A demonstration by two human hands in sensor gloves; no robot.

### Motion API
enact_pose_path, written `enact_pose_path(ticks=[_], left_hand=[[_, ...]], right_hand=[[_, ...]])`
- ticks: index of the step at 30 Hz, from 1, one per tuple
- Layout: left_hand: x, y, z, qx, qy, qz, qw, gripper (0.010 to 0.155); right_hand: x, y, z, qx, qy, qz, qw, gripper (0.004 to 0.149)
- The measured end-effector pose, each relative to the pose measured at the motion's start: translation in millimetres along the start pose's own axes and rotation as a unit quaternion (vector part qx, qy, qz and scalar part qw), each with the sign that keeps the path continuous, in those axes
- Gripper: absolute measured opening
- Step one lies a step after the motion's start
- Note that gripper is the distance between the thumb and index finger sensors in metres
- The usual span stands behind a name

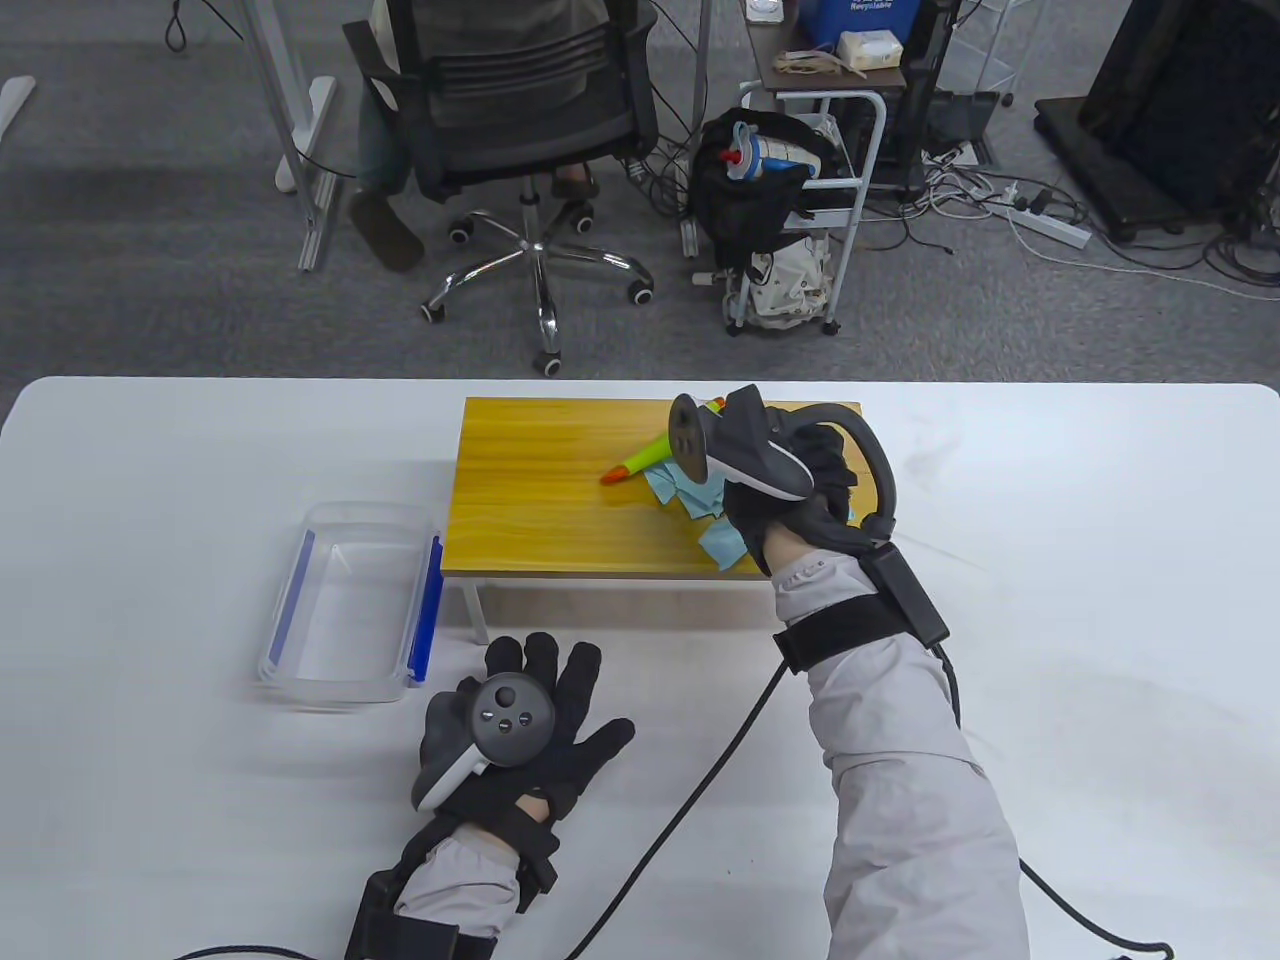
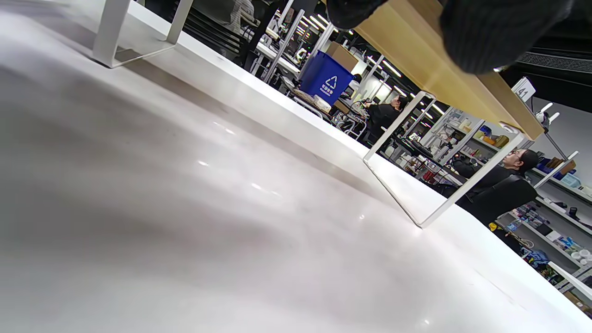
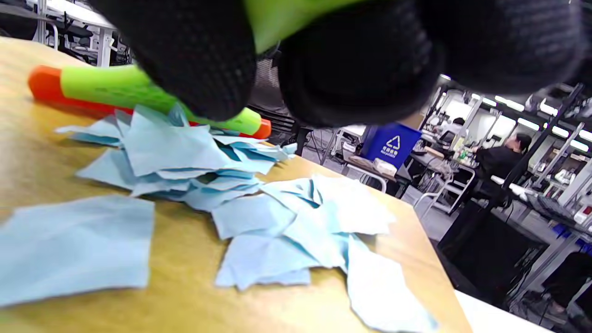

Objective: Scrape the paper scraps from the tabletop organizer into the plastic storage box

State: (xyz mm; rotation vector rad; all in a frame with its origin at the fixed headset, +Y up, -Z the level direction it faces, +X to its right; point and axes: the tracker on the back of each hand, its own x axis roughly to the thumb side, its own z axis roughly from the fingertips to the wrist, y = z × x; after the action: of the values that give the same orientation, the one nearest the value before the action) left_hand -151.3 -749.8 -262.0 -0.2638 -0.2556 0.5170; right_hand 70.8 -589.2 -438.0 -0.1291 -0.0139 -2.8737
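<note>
The right hand [image 1: 790,490] gripped a green scraper [image 1: 655,458] with an orange tip, laid behind the blue paper scraps [image 3: 259,217] on the wooden organizer [image 1: 540,490], apparently so a sweep would drive them leftward. The clear plastic box [image 1: 350,605] sat on the table [image 1: 1080,600] just beside the organizer's left end, likely to catch them. The left hand [image 1: 515,725] rested flat nearby, fingers spread, holding nothing.

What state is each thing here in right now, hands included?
Scraps: piled loose on the organizer, none in the box.
Organizer: standing on the table.
Box: open, looks empty, left of the organizer.
Scraper: green and orange, gripped by the right hand, tip on the wood.
Right hand: gripping the scraper.
Left hand: spread flat on the table.
</note>
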Motion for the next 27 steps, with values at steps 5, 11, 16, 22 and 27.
enact_pose_path(ticks=[5, 11, 16, 22, 27], left_hand=[[0, -1, 0, -0.004, 0.000, -0.001, 1.000, 0.082], [0, 0, 0, -0.005, 0.000, 0.001, 1.000, 0.082], [4, -1, 1, -0.007, -0.004, -0.001, 1.000, 0.082], [5, -1, 2, -0.007, -0.008, 0.001, 1.000, 0.082], [4, 0, 2, -0.002, -0.010, 0.004, 1.000, 0.082]], right_hand=[[-11, -6, 14, -0.057, 0.012, -0.006, 0.998, 0.068], [-55, -20, 32, -0.035, 0.098, -0.094, 0.990, 0.071], [-78, -15, 38, 0.009, 0.172, -0.079, 0.982, 0.070], [-85, 0, 38, 0.040, 0.230, -0.062, 0.970, 0.065], [-74, 15, 35, 0.041, 0.256, -0.014, 0.966, 0.063]])
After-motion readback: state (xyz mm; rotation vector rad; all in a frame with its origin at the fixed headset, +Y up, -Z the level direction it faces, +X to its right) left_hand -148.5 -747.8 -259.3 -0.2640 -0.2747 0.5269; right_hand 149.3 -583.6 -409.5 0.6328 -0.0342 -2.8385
